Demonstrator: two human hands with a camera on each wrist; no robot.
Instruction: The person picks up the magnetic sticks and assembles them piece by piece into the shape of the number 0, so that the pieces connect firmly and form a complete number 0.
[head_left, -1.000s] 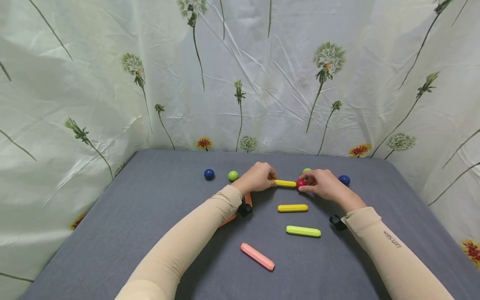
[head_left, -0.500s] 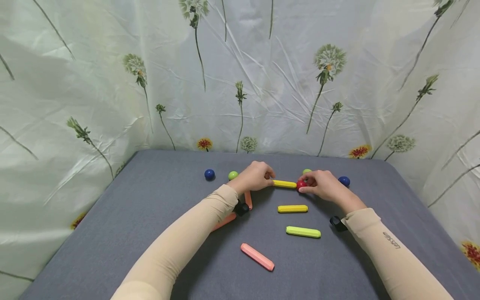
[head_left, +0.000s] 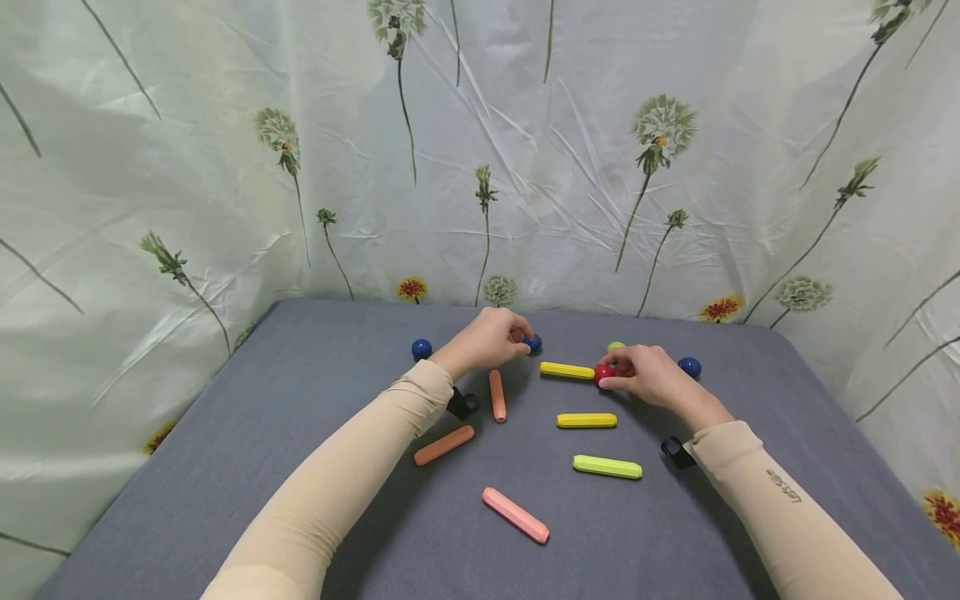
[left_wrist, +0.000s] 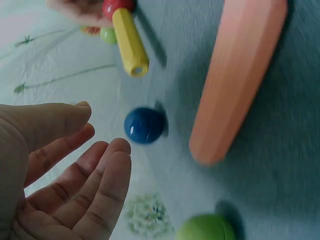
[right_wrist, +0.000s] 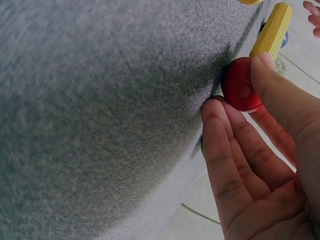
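Note:
My right hand (head_left: 647,372) pinches a red ball (right_wrist: 241,84) between thumb and fingers. One end of a yellow ribbed stick (head_left: 567,371) meets that ball, and its far end shows a small hole in the left wrist view. My left hand (left_wrist: 70,170) has its thumb and fingers spread, holding nothing. Just off its fingertips sits a blue ball (left_wrist: 145,125), partly covered by the fingers in the head view. A green ball (left_wrist: 206,229) shows at the bottom of the left wrist view; the left hand hides it from the head camera.
Orange sticks (head_left: 444,445) lie left of centre on the grey table (head_left: 225,467). A pink stick (head_left: 516,515), a yellow-green stick (head_left: 607,467) and another yellow stick (head_left: 587,421) lie nearer. More balls stand farther back: blue (head_left: 422,349), green (head_left: 616,346) and blue (head_left: 689,367). A flowered curtain hangs behind.
My left hand has let go of the yellow stick's free end and moved left and back, to beside the blue ball. My right hand stays on the red ball.

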